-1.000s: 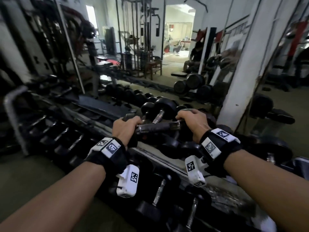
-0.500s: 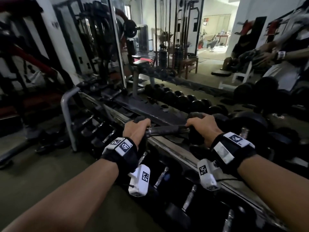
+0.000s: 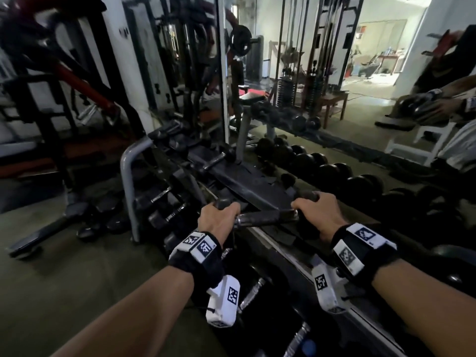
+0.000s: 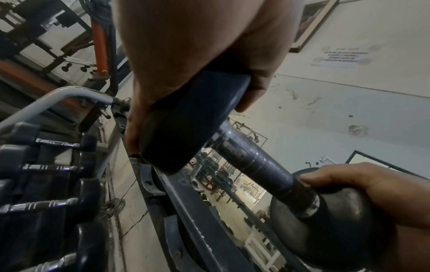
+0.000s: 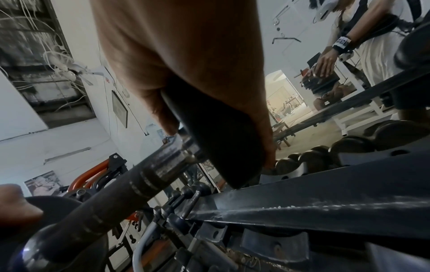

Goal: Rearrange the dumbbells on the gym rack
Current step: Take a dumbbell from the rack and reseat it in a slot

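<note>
Between my hands hung the dumbbell (image 3: 265, 217), just above the rack (image 3: 257, 191); my left hand (image 3: 219, 220) clasped one end weight, my right hand (image 3: 319, 215) the other.

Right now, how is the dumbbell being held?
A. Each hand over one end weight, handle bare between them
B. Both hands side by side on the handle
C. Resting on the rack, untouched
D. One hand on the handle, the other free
A: the left hand and right hand each cup an end weight of the dumbbell, leaving its handle bare.
</note>
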`<state>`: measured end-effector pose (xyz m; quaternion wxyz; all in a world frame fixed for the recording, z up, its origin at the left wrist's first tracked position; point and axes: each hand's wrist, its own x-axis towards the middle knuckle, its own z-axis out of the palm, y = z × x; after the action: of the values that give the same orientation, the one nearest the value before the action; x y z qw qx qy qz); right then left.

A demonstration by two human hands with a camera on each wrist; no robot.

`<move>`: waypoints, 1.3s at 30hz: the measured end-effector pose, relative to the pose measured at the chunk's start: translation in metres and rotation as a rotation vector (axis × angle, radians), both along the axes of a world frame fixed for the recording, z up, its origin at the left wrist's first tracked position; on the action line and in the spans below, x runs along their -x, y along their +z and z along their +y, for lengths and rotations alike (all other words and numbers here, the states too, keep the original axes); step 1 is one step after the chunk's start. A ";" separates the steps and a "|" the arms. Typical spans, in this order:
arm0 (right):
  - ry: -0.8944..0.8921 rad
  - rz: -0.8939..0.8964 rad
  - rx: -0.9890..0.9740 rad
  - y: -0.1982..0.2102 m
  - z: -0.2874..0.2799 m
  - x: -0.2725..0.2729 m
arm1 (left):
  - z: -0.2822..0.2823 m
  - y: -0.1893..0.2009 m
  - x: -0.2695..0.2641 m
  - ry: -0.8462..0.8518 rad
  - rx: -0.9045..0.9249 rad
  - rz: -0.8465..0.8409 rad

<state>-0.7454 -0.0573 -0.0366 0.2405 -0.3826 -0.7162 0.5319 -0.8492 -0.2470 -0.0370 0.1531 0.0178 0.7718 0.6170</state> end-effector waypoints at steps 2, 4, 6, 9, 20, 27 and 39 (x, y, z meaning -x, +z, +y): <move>0.028 -0.031 -0.001 -0.009 0.015 0.043 | 0.011 0.001 0.033 0.021 0.046 -0.019; 0.041 -0.072 0.009 -0.017 0.028 0.081 | 0.023 -0.001 0.064 0.040 0.082 -0.025; 0.046 -0.111 0.014 -0.028 0.040 0.114 | 0.035 -0.007 0.096 0.054 0.116 -0.028; 0.050 -0.150 0.003 -0.040 0.054 0.156 | 0.050 -0.018 0.135 0.054 0.165 -0.095; 0.024 -0.356 -0.106 -0.056 0.112 0.283 | 0.116 -0.062 0.262 0.052 0.228 -0.219; 0.103 -0.486 -0.281 -0.070 0.164 0.353 | 0.164 -0.100 0.306 0.080 0.189 -0.371; 0.267 -0.540 -0.342 -0.110 0.200 0.387 | 0.197 -0.129 0.296 0.284 0.239 -0.496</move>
<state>-1.1328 0.1424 -0.1467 0.0309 -0.3666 -0.8765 0.3106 -1.1453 -0.0501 -0.1665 0.2500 -0.2597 0.7728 0.5224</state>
